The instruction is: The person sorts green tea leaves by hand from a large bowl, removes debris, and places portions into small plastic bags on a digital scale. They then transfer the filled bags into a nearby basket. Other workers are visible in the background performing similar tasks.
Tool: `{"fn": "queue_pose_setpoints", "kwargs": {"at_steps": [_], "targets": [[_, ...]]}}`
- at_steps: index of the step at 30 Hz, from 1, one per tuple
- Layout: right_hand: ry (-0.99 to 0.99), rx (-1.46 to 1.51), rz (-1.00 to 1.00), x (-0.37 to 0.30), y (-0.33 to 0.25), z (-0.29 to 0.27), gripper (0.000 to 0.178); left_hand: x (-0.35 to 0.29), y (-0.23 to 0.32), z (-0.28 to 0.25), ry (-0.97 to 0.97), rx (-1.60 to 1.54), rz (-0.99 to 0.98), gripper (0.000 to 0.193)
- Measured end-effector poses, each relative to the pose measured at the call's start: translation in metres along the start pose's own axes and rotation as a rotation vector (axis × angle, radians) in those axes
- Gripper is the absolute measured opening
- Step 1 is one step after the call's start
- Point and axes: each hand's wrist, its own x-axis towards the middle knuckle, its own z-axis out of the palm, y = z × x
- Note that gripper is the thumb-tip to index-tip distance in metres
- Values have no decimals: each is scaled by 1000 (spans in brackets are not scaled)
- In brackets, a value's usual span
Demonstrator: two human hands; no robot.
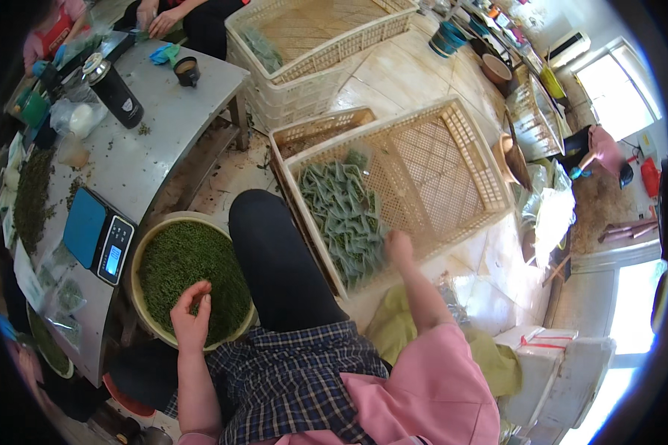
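My left hand (192, 314) hovers over a round, pale-rimmed basin (136, 276) full of small dark green bits, like dried leaves or buds (193, 259). Its fingers are half bent, the thumb stands a little apart, and nothing shows between them. At the right, my right hand (400, 251) is closed at the near side of a cream plastic crate (445, 156). Slight blur hides what its fingers hold, if anything. Beside that hand, many small clear bags with green contents (338, 215) lie in rows along the crate's left part.
A metal table (167, 96) at left bears a digital scale (100, 237), a black flask (115, 93), a dark mug (187, 72) and loose green bits. More crates (304, 67) are stacked behind. White boxes (542, 363) stand at right. Other people work at the far left and far right.
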Motion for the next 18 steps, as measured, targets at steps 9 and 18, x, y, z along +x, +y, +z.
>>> {"fn": "queue_pose_setpoints", "kwargs": {"at_steps": [9,18], "targets": [[181,442,-104,108,-102,-68,61,-8,-43,-19,92,-59,-122,22],[44,292,49,199,-142,-26,46,-6,-63,-16,142,-39,-228,22]]}}
